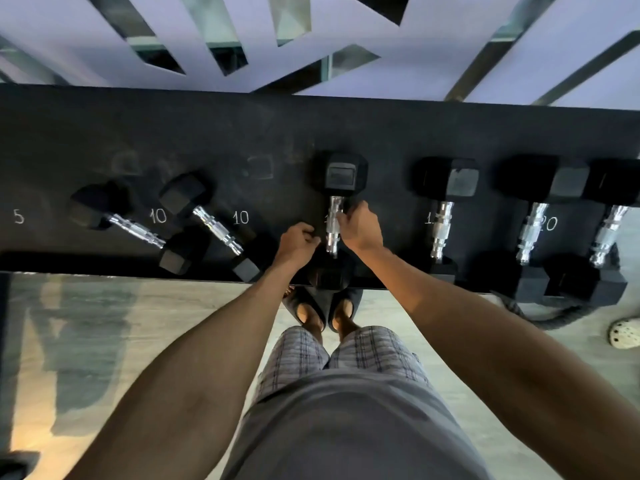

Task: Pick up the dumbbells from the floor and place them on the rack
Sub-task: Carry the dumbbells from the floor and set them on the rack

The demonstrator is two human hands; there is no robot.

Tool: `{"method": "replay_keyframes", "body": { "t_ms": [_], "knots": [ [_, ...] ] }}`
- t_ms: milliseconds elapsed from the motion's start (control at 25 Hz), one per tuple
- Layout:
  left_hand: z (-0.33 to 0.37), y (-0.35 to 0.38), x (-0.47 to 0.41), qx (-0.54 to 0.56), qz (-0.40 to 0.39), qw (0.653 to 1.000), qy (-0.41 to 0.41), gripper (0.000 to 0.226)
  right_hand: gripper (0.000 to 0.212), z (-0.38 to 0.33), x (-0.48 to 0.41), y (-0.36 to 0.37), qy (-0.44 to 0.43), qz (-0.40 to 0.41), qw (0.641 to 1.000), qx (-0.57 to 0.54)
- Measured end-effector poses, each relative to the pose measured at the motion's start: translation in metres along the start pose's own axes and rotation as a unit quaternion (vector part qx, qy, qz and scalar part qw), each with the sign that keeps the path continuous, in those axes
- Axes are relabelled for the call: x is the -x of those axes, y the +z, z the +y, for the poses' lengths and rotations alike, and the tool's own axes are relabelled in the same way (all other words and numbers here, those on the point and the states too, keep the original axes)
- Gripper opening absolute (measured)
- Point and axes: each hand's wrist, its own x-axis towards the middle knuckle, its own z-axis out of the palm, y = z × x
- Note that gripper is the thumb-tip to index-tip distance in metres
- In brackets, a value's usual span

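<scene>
Gripping the chrome handle of the centre dumbbell [335, 216] on the rack [207, 140], right hand [360, 225] curled; left hand [298, 242] loosely fisted beside it, neighbouring dumbbells [445, 216] well apart, near head overhanging the rack's front edge.

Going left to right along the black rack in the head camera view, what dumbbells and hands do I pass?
Tilted dumbbell → second tilted dumbbell → left hand → upright dumbbell, its handle in the right hand → next dumbbell → two more dumbbells.
</scene>
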Motion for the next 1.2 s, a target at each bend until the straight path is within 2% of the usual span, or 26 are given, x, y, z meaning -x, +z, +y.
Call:
{"method": "replay_keyframes", "body": {
  "t_ms": [80, 240, 400, 480, 560, 640, 720, 880, 1000, 1160, 1200],
  "knots": [
    [-0.014, -0.029, 0.001, 0.023, 0.060, 0.998, -0.023, 0.008, 0.032, -0.005, 0.017, 0.004, -0.034, -0.001, 0.999, 0.019],
    [-0.041, -0.082, 0.001, 0.112, 0.114, 0.984, -0.078, 0.013, 0.020, -0.047, 0.030, 0.033, -0.126, -0.063, 0.989, 0.047],
    [-0.072, -0.125, -0.014, 0.085, 0.200, 0.966, -0.137, 0.026, 0.019, -0.087, 0.031, 0.082, -0.166, -0.109, 0.974, 0.104],
    [-0.089, -0.146, -0.028, 0.099, 0.208, 0.958, -0.173, 0.032, 0.019, -0.100, 0.031, 0.111, -0.178, -0.125, 0.968, 0.122],
    [-0.101, -0.163, -0.045, 0.184, 0.190, 0.942, -0.209, 0.034, 0.020, -0.112, 0.032, 0.134, -0.172, -0.130, 0.968, 0.126],
    [-0.103, -0.174, -0.055, 0.309, 0.146, 0.913, -0.224, 0.019, 0.024, -0.121, 0.031, 0.155, -0.157, -0.139, 0.969, 0.131],
    [-0.102, -0.176, -0.060, 0.381, 0.088, 0.890, -0.233, 0.004, 0.025, -0.125, 0.032, 0.173, -0.129, -0.143, 0.972, 0.131],
    [-0.111, -0.172, -0.071, 0.448, 0.027, 0.867, -0.215, 0.013, 0.029, -0.124, 0.031, 0.199, -0.070, -0.134, 0.981, 0.119],
    [-0.113, -0.173, -0.076, 0.419, 0.052, 0.887, -0.188, 0.018, 0.029, -0.123, 0.028, 0.206, -0.059, -0.121, 0.985, 0.104],
    [-0.105, -0.173, -0.071, 0.373, 0.045, 0.916, -0.141, 0.003, 0.024, -0.119, 0.033, 0.204, -0.057, -0.092, 0.992, 0.058],
    [-0.101, -0.172, -0.073, 0.343, 0.048, 0.929, -0.127, 0.008, 0.023, -0.118, 0.035, 0.203, -0.049, -0.079, 0.995, 0.035]
  ]
}}
